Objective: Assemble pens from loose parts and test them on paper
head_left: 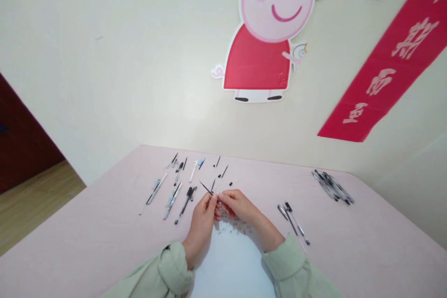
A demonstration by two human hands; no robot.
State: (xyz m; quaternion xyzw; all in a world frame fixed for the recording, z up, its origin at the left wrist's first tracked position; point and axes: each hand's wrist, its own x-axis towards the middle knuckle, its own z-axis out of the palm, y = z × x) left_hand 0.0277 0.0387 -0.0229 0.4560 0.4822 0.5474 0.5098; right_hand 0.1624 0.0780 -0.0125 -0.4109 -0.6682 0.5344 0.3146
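Note:
Over the top of a white paper sheet (232, 265), my two hands meet with fingertips almost touching. My left hand (203, 216) is closed in a pinch on a slim black pen part (206, 188), whose pointed end sticks out up and left. My right hand (239, 204) is also closed, thumb and fingers pressed together close by the lower end of that part; what it pinches is hidden. Just beyond the fingers lies another thin dark rod (213, 185). Small dark marks or bits, too small to make out, show on the paper under the hands.
Left of my hands, dismantled pens (172, 201) and black pen pieces (188, 202) lie in groups on the pink tabletop (115, 223). Several small caps and rods (224, 171) lie beyond. Right are loose pens (296, 223) and a pen pile (333, 187). A wall (157, 79) borders the table.

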